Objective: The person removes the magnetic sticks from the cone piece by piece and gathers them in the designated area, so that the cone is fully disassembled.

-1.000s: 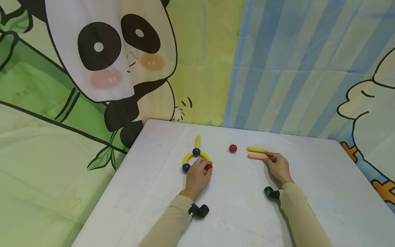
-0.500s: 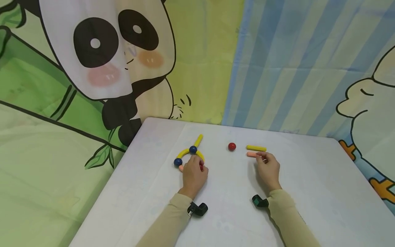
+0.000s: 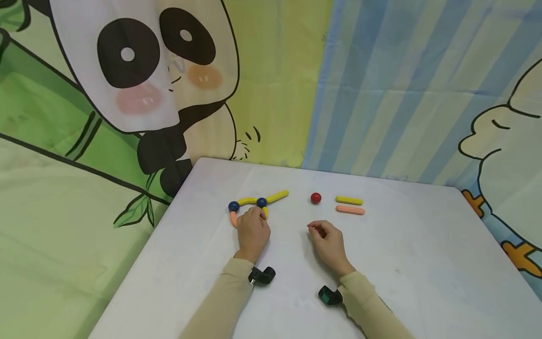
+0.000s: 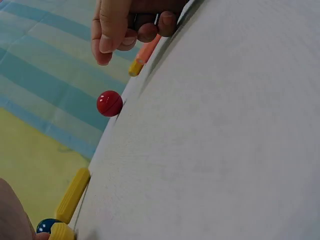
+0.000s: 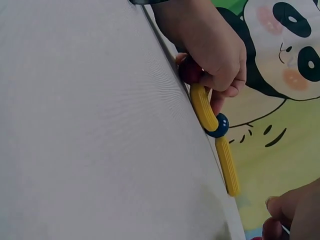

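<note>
My left hand [image 3: 254,233] grips a red ball [image 5: 190,70] of a ring-shaped build on the white table. This ring joins a blue ball [image 3: 234,206], another blue ball [image 3: 261,202], a yellow curved rod [image 3: 247,201], a second yellow curved rod [image 5: 202,107] and a coral curved rod [image 3: 233,218]. A straight yellow rod [image 3: 278,196] sticks out from the ring to the right. Part of the ring is hidden under the left hand. My right hand [image 3: 329,242] hovers with loosely bent fingers and holds nothing, in front of a loose red ball [image 3: 315,197].
A loose yellow rod [image 3: 349,200] and a loose coral rod [image 3: 350,210] lie parallel, right of the loose red ball. Behind the white table [image 3: 406,245] hangs a printed cloth [image 3: 275,94] with a panda.
My right hand has let the coral rod go and moved left, toward my left hand. The ring has turned clockwise in my left hand, swinging the straight yellow rod to the right.
</note>
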Demonstrator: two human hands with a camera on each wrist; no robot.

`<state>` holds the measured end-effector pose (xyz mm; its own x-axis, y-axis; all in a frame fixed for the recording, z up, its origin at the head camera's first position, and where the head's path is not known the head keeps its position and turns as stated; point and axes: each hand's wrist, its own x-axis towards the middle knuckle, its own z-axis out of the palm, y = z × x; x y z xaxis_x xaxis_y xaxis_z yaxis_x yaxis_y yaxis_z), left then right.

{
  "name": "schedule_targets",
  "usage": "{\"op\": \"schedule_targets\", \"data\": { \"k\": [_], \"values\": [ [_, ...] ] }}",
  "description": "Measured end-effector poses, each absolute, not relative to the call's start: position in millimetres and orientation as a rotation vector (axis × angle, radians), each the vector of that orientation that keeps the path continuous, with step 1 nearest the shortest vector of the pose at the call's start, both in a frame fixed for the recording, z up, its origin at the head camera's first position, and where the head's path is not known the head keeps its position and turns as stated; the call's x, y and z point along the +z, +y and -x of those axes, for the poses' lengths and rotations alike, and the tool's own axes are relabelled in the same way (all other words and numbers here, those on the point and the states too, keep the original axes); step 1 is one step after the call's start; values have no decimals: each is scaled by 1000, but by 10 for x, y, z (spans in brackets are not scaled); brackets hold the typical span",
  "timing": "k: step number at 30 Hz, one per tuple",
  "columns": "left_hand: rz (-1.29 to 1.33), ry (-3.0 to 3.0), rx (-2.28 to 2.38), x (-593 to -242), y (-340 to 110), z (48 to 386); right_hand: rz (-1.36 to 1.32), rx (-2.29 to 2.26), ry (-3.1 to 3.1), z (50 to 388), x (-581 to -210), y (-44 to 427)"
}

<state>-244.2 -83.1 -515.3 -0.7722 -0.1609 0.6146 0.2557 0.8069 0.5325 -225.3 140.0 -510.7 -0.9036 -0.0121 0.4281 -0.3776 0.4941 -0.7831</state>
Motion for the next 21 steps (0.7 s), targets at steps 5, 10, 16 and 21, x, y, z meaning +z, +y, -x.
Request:
{"op": "schedule_targets", "data": {
  "k": [5,10,16,21],
  "values": [
    [112,-2252,-767,-5170,-827,2472,-188,1374,-2345,2277,-5128,1443],
    [127,-2272,-745,-5183,-836,2483,-189,1308,-2310,2296,-5144,1470],
    [186,-2298,-783,-5181,-829,2464,-238,1231,-2386,2293,-5184,1499],
    [207,-2291,-804,-5179,-815,2477,-364,1118,-2582,2302,-5191,1498]
  ]
}}
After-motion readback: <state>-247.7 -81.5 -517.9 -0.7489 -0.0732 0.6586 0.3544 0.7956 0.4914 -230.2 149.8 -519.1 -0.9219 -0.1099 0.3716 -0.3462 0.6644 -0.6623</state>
